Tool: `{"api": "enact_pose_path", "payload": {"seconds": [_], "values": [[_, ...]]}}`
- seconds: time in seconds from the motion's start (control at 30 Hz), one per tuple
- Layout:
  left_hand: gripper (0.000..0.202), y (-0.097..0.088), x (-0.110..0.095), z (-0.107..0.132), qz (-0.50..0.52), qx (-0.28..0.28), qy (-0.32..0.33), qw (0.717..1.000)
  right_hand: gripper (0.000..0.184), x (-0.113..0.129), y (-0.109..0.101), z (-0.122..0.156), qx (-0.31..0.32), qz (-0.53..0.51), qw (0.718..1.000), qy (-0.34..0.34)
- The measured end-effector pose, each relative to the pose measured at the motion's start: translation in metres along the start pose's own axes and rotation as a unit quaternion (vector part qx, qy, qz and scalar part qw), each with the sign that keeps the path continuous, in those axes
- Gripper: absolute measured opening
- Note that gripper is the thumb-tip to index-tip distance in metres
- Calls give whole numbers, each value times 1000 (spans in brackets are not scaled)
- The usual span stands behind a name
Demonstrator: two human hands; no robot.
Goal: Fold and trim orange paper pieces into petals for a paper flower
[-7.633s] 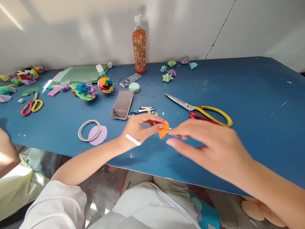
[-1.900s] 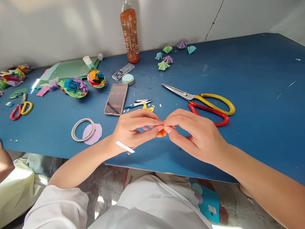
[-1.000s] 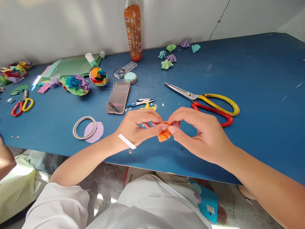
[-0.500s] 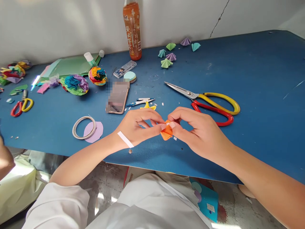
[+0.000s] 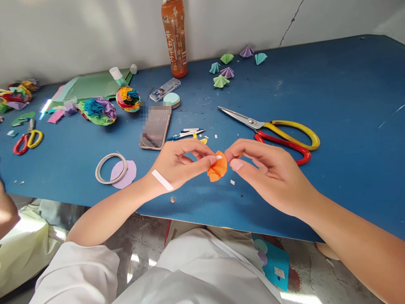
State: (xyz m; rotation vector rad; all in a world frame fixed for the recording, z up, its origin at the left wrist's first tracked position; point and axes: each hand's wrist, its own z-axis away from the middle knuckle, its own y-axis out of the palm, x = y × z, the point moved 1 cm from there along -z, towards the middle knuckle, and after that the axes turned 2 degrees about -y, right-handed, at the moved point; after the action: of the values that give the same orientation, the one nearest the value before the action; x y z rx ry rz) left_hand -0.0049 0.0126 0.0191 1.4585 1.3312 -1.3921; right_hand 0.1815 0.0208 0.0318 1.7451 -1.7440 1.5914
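Note:
A small folded orange paper piece (image 5: 217, 167) is held just above the blue table (image 5: 348, 105) near its front edge. My left hand (image 5: 180, 162) pinches its left side with thumb and fingers closed. My right hand (image 5: 268, 169) pinches its upper right edge between thumb and forefinger. A white strip of tape (image 5: 162, 180) sticks to my left wrist. Small white paper bits lie on the table under the hands.
Large yellow-and-red scissors (image 5: 278, 133) lie right of the hands; a phone (image 5: 155, 126), pens (image 5: 185, 134), tape ring (image 5: 107, 168) on a lilac disc to the left. Paper flower balls (image 5: 98, 110), folded cones (image 5: 225, 69), a bottle (image 5: 174, 36) and small scissors (image 5: 27, 140) lie behind. Another person's hand (image 5: 6, 211) shows at far left.
My right hand came in and took hold of the orange piece with the left. The piece, squeezed between both hands a moment ago, now fans open more.

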Motion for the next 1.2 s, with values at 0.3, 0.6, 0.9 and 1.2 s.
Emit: {"api": "enact_pose_path", "payload": {"seconds": [0.3,0.6,0.9,1.2], "values": [[6,1,1,4,-181,-67,302,933,14,4,-1,0,6,40,999,4],[5,1,1,3,-276,-53,349,894,9,1,3,2,-8,108,990,-94],[3,-1,0,3,-261,-18,339,904,11,-8,3,3,24,113,986,-118],[5,-1,1,1,-242,-10,339,909,12,-8,2,2,38,108,987,-110]]}}
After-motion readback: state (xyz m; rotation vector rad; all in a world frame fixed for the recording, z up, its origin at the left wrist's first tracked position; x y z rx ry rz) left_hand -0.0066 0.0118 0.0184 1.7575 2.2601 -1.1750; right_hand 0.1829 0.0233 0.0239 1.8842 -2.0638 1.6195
